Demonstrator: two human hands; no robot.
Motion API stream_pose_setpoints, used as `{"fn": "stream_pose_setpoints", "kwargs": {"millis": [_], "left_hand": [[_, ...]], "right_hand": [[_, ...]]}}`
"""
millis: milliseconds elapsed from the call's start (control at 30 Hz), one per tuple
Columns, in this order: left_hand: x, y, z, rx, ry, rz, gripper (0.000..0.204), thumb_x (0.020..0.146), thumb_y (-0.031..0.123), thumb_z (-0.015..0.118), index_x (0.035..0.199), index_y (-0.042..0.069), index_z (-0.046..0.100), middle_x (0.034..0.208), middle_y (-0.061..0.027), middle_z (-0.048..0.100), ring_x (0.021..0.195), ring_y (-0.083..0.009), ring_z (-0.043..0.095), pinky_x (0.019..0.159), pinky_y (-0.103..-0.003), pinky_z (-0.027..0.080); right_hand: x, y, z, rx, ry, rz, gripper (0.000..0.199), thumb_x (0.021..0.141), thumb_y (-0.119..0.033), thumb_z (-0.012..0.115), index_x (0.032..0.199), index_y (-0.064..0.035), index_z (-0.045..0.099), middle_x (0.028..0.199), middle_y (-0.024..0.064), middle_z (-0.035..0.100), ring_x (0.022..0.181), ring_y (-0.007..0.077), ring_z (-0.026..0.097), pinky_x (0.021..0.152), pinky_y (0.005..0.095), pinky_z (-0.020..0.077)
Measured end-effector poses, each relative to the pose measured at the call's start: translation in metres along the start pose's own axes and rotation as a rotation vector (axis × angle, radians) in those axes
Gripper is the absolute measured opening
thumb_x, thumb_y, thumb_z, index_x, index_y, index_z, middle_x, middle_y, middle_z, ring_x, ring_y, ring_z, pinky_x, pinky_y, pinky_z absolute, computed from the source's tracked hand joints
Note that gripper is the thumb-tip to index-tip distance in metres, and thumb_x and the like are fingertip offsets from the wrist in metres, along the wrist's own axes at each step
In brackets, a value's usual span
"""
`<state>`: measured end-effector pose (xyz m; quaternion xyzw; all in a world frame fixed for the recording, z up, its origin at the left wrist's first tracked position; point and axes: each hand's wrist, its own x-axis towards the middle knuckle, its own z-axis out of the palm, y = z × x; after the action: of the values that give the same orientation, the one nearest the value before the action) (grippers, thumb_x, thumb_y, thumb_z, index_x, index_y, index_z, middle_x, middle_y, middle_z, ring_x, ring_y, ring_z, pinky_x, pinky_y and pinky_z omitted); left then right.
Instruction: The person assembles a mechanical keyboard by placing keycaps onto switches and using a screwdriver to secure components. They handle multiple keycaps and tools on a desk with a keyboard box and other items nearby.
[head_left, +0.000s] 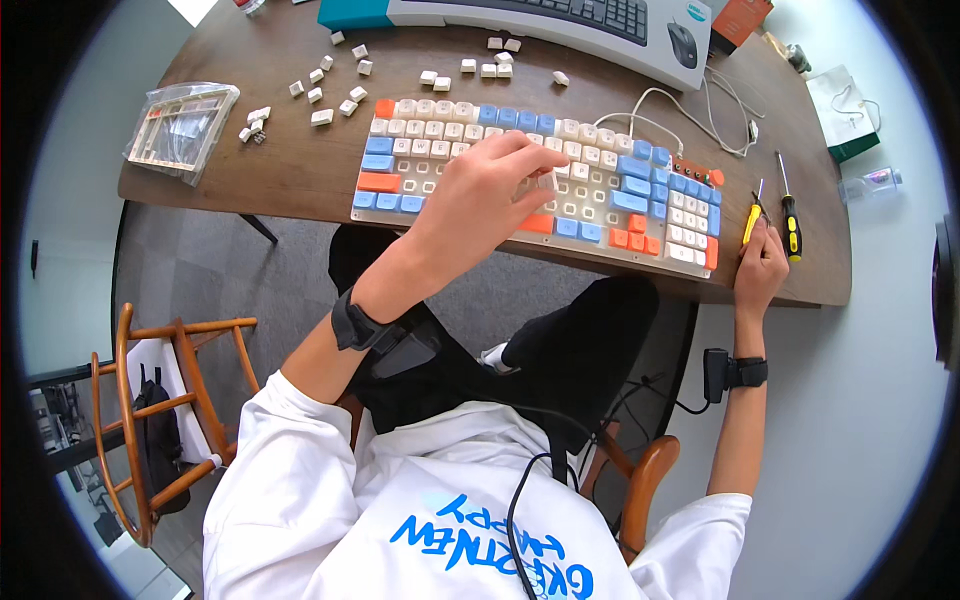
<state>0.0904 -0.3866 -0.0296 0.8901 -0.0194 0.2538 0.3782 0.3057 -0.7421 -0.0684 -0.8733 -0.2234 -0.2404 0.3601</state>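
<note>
The white keycap (547, 181) sits pinched at the tips of the left hand (480, 200), held just above the middle rows of the mechanical keyboard (610, 185), near a patch of bare switches. The left fingers (520, 150) are curled over it, thumb and forefinger closed on the cap; whether it is already seated on a switch or just clear of one cannot be told from this angle.

Judging by the board, the work is partway along. Blue, orange and cream caps fill the left edge, the far rows and the right-hand block, while a broad run of open switches shows through the centre and the near rows. Many loose keycaps (330, 90) lie scattered on the bench (290, 170) at the far left and just beyond the keyboard's far edge, well apart from the hand, so a good share is not yet on the board.

At the right, the right hand (760, 270) rests at the near edge of the bench with its fingers closed around a yellow-handled screwdriver (752, 220); a black-and-yellow screwdriver (790, 225) lies just beside it. A clear plastic bag (180, 130) lies at the far left.
</note>
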Motion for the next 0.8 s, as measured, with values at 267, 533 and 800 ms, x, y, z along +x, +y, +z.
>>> {"fn": "stream_pose_setpoints", "kwargs": {"millis": [267, 533, 800], "left_hand": [[-0.003, -0.003, 0.005, 0.049, 0.037, 0.077, 0.031, 0.09, 0.007, 0.083, 0.12, 0.005, 0.076, 0.107, -0.0088, 0.075, 0.092, -0.023, 0.075, 0.082, -0.034, 0.062], [0.013, 0.008, 0.01, 0.01, 0.021, 0.1, 0.025, 0.089, 0.006, 0.083, 0.113, 0.005, 0.076, 0.102, -0.0078, 0.075, 0.094, -0.0251, 0.073, 0.083, -0.036, 0.06], [0.038, 0.01, 0.036, 0.164, 0.0, 0.238, 0.018, 0.087, 0.008, 0.082, 0.104, 0.005, 0.076, 0.101, -0.0076, 0.076, 0.1, -0.0273, 0.069, 0.089, -0.039, 0.059]], "right_hand": [[0.001, 0.002, 0.001, 0.022, 0.002, -0.034, 0.045, 0.111, -0.018, 0.062, 0.077, 0.0092, 0.052, 0.069, 0.0082, 0.044, 0.061, 0.0161, 0.04, 0.058, 0.037, 0.0342], [0.001, 0.002, 0.002, 0.043, 0.028, -0.048, 0.042, 0.109, -0.014, 0.063, 0.077, 0.0094, 0.053, 0.069, 0.0081, 0.043, 0.061, 0.016, 0.039, 0.058, 0.0367, 0.0339], [0.0, 0.003, 0.002, 0.054, 0.045, -0.02, 0.041, 0.108, -0.015, 0.065, 0.077, 0.0095, 0.053, 0.069, 0.0089, 0.042, 0.06, 0.0165, 0.039, 0.057, 0.0365, 0.0326]]}}
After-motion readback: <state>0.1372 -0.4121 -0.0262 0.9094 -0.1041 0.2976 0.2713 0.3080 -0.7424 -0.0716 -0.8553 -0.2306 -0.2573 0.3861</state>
